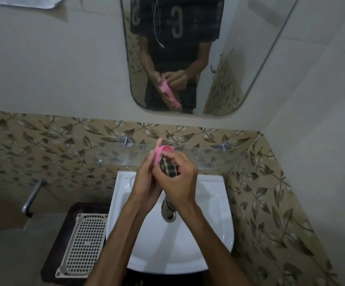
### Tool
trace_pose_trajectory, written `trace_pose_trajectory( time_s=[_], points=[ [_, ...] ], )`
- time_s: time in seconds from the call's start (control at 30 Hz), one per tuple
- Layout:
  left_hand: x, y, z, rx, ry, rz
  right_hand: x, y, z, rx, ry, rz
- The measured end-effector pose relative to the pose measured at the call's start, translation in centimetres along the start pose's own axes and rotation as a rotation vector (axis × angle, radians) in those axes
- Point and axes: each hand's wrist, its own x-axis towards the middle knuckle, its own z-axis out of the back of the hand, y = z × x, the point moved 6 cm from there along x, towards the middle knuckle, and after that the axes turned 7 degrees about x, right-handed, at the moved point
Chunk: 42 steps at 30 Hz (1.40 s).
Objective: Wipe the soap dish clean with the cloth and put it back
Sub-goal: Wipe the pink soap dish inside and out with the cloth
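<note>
Over the white sink (213, 234) both my hands meet. My left hand (147, 178) grips a pink soap dish (159, 152), tilted on its edge with most of it hidden behind my fingers. My right hand (177, 180) presses a dark checked cloth (168, 169) against the dish. A loose end of the cloth (167, 205) hangs below my right hand, down toward the drain. The mirror (239, 58) repeats the dish and both hands.
A glass shelf (208, 156) on metal brackets runs along the leaf-patterned tiles just behind my hands. A white perforated tray (85, 244) lies on a dark surface left of the sink. A metal tap (32, 196) sticks out of the wall at the left.
</note>
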Motion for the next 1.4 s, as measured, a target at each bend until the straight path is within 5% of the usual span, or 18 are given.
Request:
trace_pose_trajectory(
  time_s=[0.13,0.3,0.63,0.77,0.87,1.03,1.2,1.4],
  points=[
    [-0.6,-0.1,0.8,-0.103,-0.019,0.286,-1.2,0.3,-0.2,-0.083,0.193,0.229],
    [-0.8,1.0,1.4,-0.187,0.006,0.391,-2.5,-1.2,-0.6,-0.006,0.344,0.202],
    [-0.2,1.6,0.3,-0.227,-0.133,0.115,-0.4,-2.5,0.4,-0.106,0.015,-0.103],
    [-0.1,1.7,0.6,-0.168,-0.148,0.132,-2.9,-0.5,-0.5,-0.1,0.145,0.036],
    [0.2,1.5,0.1,-0.168,-0.174,0.108,-0.4,-2.4,1.1,-0.168,-0.034,-0.04],
    [0.6,1.2,1.3,-0.133,-0.21,0.127,-3.2,-0.5,0.1,-0.15,0.269,0.148],
    [0.8,1.1,0.4,-0.156,-0.173,0.098,0.0,-2.6,2.7,-0.221,0.07,0.026],
    [0.7,0.8,0.2,-0.18,-0.173,0.093,-0.9,-1.8,2.0,-0.108,0.15,0.027]
  ],
)
